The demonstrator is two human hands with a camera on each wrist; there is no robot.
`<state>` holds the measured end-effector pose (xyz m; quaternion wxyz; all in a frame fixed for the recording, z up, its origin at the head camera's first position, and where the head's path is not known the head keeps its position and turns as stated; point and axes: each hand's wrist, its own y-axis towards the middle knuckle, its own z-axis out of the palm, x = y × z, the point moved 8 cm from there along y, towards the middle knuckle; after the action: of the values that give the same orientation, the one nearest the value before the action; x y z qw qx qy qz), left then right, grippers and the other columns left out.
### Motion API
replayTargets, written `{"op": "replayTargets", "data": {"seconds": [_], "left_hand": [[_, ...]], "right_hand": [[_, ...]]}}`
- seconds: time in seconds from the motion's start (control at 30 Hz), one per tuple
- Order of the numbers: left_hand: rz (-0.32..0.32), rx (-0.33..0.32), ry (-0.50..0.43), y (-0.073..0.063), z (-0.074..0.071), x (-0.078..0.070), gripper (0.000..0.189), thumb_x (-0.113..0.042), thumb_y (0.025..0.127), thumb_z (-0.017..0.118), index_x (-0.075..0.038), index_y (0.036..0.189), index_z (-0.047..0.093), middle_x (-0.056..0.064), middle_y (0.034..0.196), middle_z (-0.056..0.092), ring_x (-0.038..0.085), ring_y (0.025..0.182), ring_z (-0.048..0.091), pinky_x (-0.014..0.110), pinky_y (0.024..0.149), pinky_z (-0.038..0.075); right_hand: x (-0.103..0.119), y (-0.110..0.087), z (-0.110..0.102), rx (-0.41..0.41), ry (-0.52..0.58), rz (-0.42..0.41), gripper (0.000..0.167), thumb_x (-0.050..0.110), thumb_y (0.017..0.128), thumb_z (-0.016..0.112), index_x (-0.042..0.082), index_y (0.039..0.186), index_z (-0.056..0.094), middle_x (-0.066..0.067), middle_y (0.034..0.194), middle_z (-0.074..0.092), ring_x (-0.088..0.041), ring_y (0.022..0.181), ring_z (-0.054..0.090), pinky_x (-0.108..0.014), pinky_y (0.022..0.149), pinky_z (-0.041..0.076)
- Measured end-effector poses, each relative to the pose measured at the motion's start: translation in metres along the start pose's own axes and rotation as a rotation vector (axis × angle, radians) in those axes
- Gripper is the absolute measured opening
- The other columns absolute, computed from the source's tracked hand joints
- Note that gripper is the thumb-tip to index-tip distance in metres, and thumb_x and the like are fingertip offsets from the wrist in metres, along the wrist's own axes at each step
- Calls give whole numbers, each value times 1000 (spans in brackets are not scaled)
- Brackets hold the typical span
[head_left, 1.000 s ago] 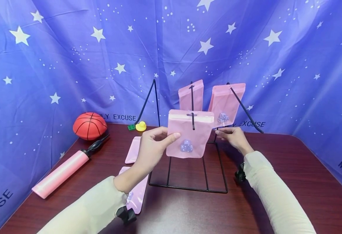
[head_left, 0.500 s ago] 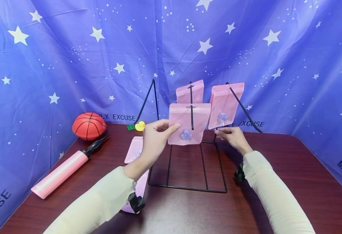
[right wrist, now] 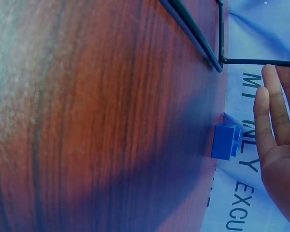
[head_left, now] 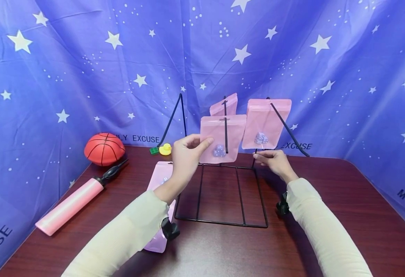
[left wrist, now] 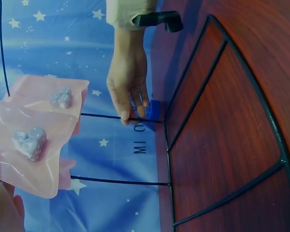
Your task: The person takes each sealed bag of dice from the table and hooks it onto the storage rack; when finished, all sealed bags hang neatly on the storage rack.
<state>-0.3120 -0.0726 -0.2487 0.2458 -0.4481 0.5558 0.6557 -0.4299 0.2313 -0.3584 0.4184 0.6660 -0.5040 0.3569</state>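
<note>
My left hand (head_left: 185,163) pinches the left side of a pink zip pouch (head_left: 211,134) between thumb and fingers. Lavender dice (left wrist: 30,142) show through it. The pouch's top slot is threaded on the middle hook of a black wire display rack (head_left: 223,222). Behind it on that hook hangs another pink pouch (head_left: 218,109), partly hidden. A further pouch with dice (head_left: 266,119) hangs from the right hook. My right hand (head_left: 276,163) holds a thin upright of the rack below that pouch, thumb and fingers at the rod.
More pink pouches (head_left: 157,242) lie on the table at left, partly under my left forearm. Further left are a pink hand pump (head_left: 71,206) and a red basketball (head_left: 104,149). A rubber duck (head_left: 165,149), a green brick (head_left: 154,151) and a blue brick (right wrist: 224,141) sit at the back.
My left hand has moved up and away, sliding the pouch farther back along the middle hook. The right-hook pouch has swung to face forward. My right hand stays at the upright.
</note>
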Motion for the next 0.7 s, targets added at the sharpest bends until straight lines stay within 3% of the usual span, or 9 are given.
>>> {"op": "replayTargets", "data": {"seconds": [0.17,0.5,0.7], "left_hand": [[-2,-15,-4,6,2,2,19,-16,83,86,0,90,79,8,76,72,6,67,57,21,61,44],[13,-43,10,16,6,7,20,-18,83,86,0,88,78,6,74,71,5,66,56,21,62,44],[26,-56,12,21,10,7,20,-17,83,86,0,91,78,11,76,73,5,65,56,21,60,43]], "right_hand": [[2,-1,0,-3,2,-8,40,19,96,74,-13,119,68,-14,105,76,-7,86,73,-33,80,59],[-2,-1,0,-5,-60,35,41,24,97,73,-8,122,69,-12,109,75,-13,93,73,-33,82,59],[-4,1,0,8,-57,46,42,24,97,72,-8,124,69,-16,112,74,-12,94,73,-40,88,57]]}}
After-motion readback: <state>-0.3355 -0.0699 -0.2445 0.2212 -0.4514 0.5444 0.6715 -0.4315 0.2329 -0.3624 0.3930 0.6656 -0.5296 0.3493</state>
